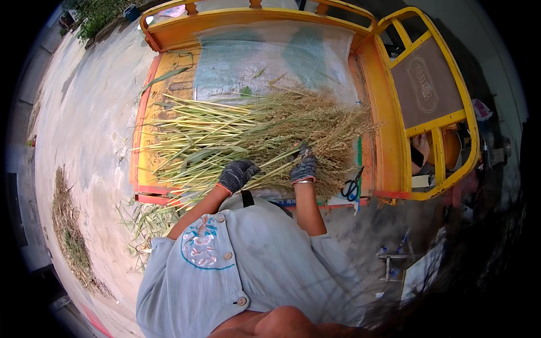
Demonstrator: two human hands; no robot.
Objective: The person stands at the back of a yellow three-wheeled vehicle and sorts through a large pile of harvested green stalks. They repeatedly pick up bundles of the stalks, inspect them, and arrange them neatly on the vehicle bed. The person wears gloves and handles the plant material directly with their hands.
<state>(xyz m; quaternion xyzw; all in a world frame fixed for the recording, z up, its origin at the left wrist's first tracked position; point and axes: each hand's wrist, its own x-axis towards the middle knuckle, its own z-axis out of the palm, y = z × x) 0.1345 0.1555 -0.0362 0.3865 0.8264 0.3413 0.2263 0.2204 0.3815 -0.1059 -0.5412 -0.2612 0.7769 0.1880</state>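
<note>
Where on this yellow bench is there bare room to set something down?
Free: the clear plastic sheet between the back rail and the grass stalks. Crowded: the front, where both gloved hands grip the stalks, with scissors at the right edge.

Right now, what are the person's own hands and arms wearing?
Both the left hand and right hand wear dark grey knit gloves with orange-red cuff edging. The forearms are bare. Short, loose pale blue-grey sleeves cover the upper arms; the left one has embroidered trim and buttons nearby.
</note>
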